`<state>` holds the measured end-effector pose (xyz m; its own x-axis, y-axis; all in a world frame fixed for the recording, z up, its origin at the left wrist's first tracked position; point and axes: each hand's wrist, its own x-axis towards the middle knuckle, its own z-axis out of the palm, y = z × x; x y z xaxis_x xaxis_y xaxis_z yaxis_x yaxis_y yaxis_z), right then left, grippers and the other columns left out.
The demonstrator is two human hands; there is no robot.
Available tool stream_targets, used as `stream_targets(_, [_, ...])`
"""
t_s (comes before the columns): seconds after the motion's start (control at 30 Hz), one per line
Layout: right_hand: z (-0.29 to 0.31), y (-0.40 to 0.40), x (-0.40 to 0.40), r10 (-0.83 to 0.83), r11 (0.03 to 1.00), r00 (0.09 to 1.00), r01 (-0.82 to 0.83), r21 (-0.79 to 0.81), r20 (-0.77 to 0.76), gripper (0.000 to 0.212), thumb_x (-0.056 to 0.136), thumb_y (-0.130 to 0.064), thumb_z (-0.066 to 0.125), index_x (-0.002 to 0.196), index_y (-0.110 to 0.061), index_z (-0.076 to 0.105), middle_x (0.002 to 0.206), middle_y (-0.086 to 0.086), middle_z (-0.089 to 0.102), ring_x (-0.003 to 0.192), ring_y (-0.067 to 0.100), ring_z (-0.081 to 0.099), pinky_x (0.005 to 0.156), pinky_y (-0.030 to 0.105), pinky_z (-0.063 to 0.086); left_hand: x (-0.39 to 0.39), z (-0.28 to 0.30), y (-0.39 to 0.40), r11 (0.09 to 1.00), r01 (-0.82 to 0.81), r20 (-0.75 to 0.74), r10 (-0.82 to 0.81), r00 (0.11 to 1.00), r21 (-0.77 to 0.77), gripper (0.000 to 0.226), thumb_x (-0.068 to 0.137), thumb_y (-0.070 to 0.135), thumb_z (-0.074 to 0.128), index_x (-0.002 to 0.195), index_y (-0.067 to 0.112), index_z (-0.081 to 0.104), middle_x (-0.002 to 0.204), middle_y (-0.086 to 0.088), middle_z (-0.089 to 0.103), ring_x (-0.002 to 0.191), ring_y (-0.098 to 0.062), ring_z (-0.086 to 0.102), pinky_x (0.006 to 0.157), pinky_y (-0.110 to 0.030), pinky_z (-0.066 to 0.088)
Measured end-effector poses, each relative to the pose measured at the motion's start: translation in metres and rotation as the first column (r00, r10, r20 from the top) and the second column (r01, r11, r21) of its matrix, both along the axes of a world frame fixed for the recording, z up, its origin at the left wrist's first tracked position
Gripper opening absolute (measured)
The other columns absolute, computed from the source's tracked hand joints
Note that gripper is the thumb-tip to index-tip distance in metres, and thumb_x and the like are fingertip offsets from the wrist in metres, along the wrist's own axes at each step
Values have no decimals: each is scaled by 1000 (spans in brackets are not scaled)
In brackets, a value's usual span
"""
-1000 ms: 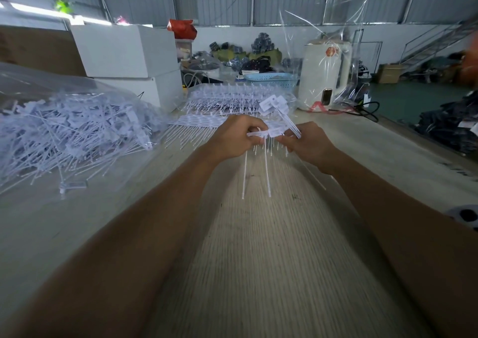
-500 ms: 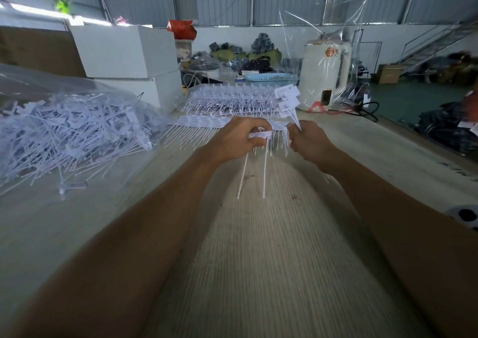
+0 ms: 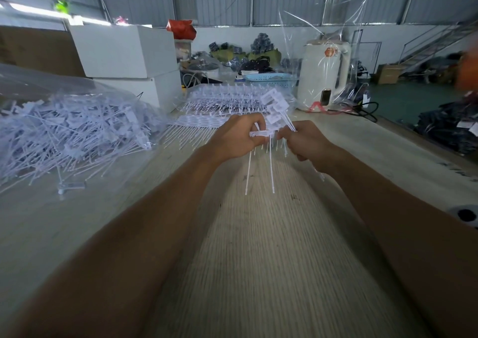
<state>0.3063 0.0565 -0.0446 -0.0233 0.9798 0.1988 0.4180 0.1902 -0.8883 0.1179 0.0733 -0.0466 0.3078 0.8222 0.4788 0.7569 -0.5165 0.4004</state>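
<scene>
Two hands show: the left hand (image 3: 236, 137) and the right hand (image 3: 305, 141). One strip (image 3: 260, 133) is pinched by the left hand, and two long tails (image 3: 271, 167) hang from it. One bunch (image 3: 278, 104) is gripped by the right hand, with about four flag heads; its stems are too crowded to count. One heap (image 3: 64, 130) of ties lies on the one table (image 3: 258, 260), far too many to count, with one loose tie (image 3: 71, 185) beside it. Two white boxes (image 3: 124, 50) are stacked. There is one blue basket (image 3: 269, 77), one wrapped white appliance (image 3: 323, 73) and one red bag (image 3: 181, 28).
</scene>
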Motion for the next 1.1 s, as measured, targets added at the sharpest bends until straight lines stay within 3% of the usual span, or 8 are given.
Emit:
stream_targets(0.2, [3,-5,1,125,989,992,-126,-76,-16,26,96,-38,65,90,-12,67,56,-1,39,43,10,32,42,20,23,2,3,-1,999,-13,31,11,999,39,21,84,35,77,98,24,65,77,11,66,79,-16,67,73,-42,57])
stream_targets(0.33, [4,-6,1,165,984,986,-166,-72,-17,11,93,-19,68,83,-14,65,54,-2,41,41,9,32,40,20,22,3,2,0,999,46,46,-47,998,17,23,86,33,74,104,21,68,82,4,72,77,-13,68,70,-36,57])
stream_targets(0.47, [3,-1,6,28,995,987,-43,-94,-157,19,90,-7,58,74,-15,53,51,-3,38,37,9,28,39,17,20,3,0,1,996,83,15,-83,996,-19,34,93,7,58,125,17,67,106,-3,72,95,-18,69,86,-37,57])
stream_targets(0.57, [2,0,12,-13,990,965,-24,-137,-261,22,92,-8,54,71,-15,52,51,-1,38,35,10,27,40,16,17,4,-1,2,998,57,-28,-58,998,-14,39,92,5,62,130,15,64,115,-9,70,99,-17,67,92,-34,55])
stream_targets(0.7, [2,0,10,40,987,969,-76,-142,-243,21,91,-9,54,70,-14,53,56,2,41,39,12,26,41,18,17,2,1,0,998,40,-18,-39,999,55,19,95,21,68,112,13,72,95,-3,73,86,-15,68,86,-37,56])
stream_targets(0.87, [3,0,11,70,995,976,-84,-60,-206,15,94,-12,58,79,-11,57,56,1,46,39,10,34,39,18,22,2,2,-2,993,67,-29,-65,997,98,22,103,13,51,99,5,72,82,-2,69,75,-19,65,78,-38,55])
stream_targets(0.93, [2,2,13,96,994,972,-103,-22,-215,17,96,-13,57,80,-11,57,58,2,46,39,10,34,39,17,24,3,2,-1,995,72,37,-74,997,66,24,103,10,50,94,3,71,80,-4,69,76,-23,67,75,-37,56])
stream_targets(1.1, [-1,2,16,153,988,961,-147,44,-230,25,100,-15,56,75,-13,55,58,3,45,41,10,31,41,17,22,6,4,-4,993,111,231,-100,968,-35,24,100,4,49,90,1,70,74,-6,69,63,-10,63,59,-23,52])
